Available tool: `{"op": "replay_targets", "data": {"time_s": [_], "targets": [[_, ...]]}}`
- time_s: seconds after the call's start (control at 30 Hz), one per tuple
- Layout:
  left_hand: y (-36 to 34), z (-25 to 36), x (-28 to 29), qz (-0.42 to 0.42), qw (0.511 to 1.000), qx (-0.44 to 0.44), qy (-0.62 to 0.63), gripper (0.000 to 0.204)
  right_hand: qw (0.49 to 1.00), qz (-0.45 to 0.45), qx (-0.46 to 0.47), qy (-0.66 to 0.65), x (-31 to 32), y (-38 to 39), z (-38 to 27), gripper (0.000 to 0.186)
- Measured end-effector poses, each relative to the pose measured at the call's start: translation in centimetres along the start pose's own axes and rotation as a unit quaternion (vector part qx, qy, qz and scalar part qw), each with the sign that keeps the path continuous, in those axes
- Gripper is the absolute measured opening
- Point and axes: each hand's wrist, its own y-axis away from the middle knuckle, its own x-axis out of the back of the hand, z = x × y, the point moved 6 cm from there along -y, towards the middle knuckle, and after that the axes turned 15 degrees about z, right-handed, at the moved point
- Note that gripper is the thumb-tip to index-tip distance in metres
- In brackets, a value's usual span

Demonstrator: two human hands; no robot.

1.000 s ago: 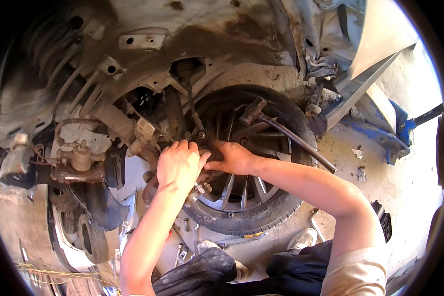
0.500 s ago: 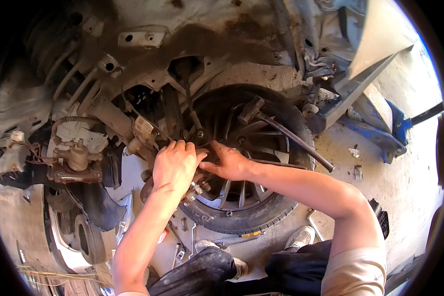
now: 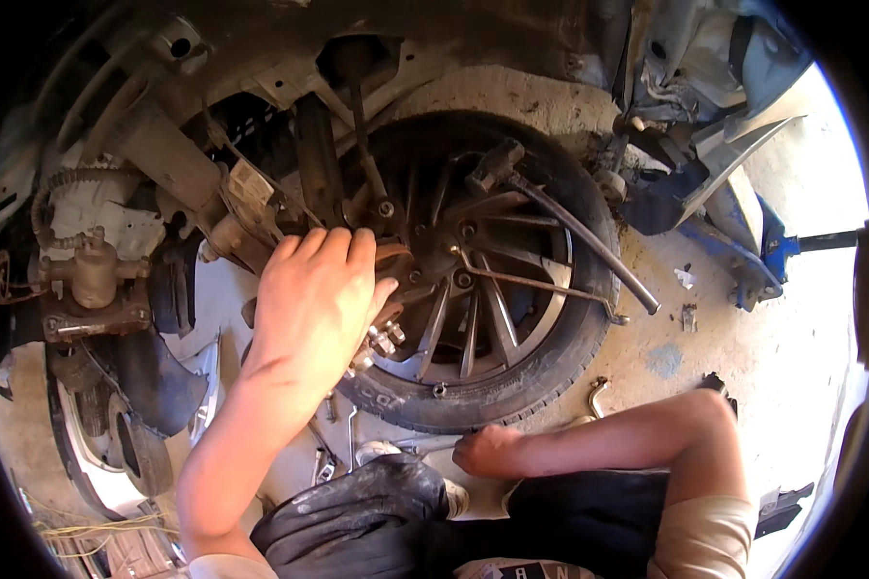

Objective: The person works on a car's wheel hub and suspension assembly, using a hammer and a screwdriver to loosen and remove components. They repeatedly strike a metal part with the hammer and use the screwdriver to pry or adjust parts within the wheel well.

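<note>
My left hand (image 3: 314, 299) curls over the rusty wheel hub (image 3: 392, 253) under the car, its thumb toward the wheel. Shiny studs or nuts (image 3: 386, 338) stick out just below the hand. The hand hides much of the hub. My right hand (image 3: 488, 451) is low, close to the tyre's near edge, with its fingers closed. A thin grey bar (image 3: 425, 443) lies just left of it. Whatever that fist may hold is hidden. Behind the hub lies a wheel with a tyre (image 3: 550, 381), with a long-handled hammer (image 3: 579, 227) and a thin metal rod (image 3: 541, 283) across it.
A brake caliper (image 3: 95, 275) hangs at the left. A blue jack (image 3: 758, 256) stands at the right, under the body. Several hand tools (image 3: 326, 461) lie on the floor near my legs, and a bent metal tool (image 3: 600, 396) lies right of the tyre. Loose tyres (image 3: 140, 449) are at lower left.
My right hand has left the hub and come down toward me, to the tyre's near edge, and its fingers have closed. My left hand stays on the hub. The view has shifted.
</note>
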Motion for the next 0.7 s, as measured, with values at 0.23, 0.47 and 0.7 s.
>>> {"op": "replay_targets", "data": {"time_s": [0.23, 0.47, 0.7], "targets": [[3.6, -3.0, 3.0, 0.142, 0.987, 0.021, 0.076, 0.038, 0.985, -0.046, -0.159, 0.057, -13.8, -0.4, 0.1, 0.041], [6.3, -5.8, 2.8, 0.194, 0.972, 0.042, 0.124, 0.039, 0.989, 0.070, -0.063, 0.115, -16.0, 0.3, 0.1, 0.018], [5.8, -5.7, 2.7, 0.221, 0.962, 0.019, 0.160, 0.037, 0.978, 0.037, -0.110, 0.175, -18.4, -0.3, 0.1, 0.016]]}}
